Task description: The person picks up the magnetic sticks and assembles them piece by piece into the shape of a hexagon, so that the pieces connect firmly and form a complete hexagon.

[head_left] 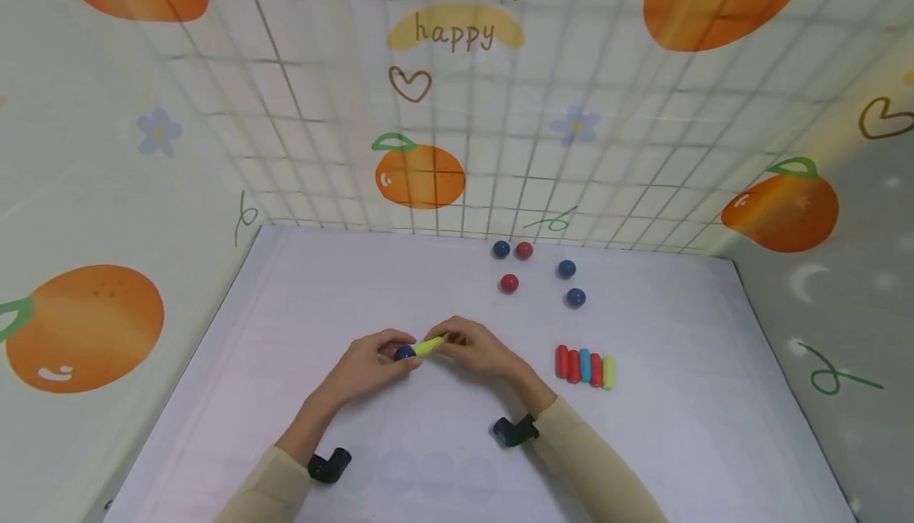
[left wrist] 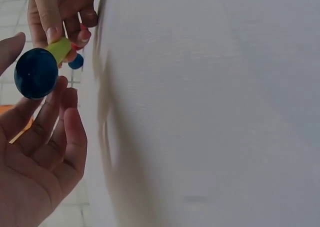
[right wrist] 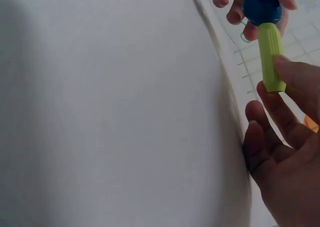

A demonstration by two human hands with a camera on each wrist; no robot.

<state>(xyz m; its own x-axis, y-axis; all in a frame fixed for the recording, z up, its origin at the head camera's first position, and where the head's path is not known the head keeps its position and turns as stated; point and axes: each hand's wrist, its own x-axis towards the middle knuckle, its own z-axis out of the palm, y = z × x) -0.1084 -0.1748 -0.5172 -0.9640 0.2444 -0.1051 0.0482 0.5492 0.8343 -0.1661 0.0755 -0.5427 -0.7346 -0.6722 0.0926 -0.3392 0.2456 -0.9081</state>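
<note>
Over the middle of the white table, my left hand (head_left: 367, 366) holds a shiny dark blue ball (head_left: 405, 353) between thumb and fingers. My right hand (head_left: 477, 348) pinches a yellow-green ridged rod (head_left: 429, 346) near its far end. One end of the rod (right wrist: 270, 57) touches the ball (right wrist: 262, 7), so the two line up between the hands. From the left wrist view, the ball (left wrist: 36, 73) hides part of the rod (left wrist: 60, 50) behind it. Whether the two are fastened together cannot be seen.
Right of the hands lies a row of short rods: several red (head_left: 574, 367), a light blue one (head_left: 585, 365) and a yellow-green one (head_left: 608, 373). Farther back are loose blue balls (head_left: 567, 269) and red balls (head_left: 509, 283). A patterned curtain (head_left: 428, 126) stands behind the table (head_left: 714, 428).
</note>
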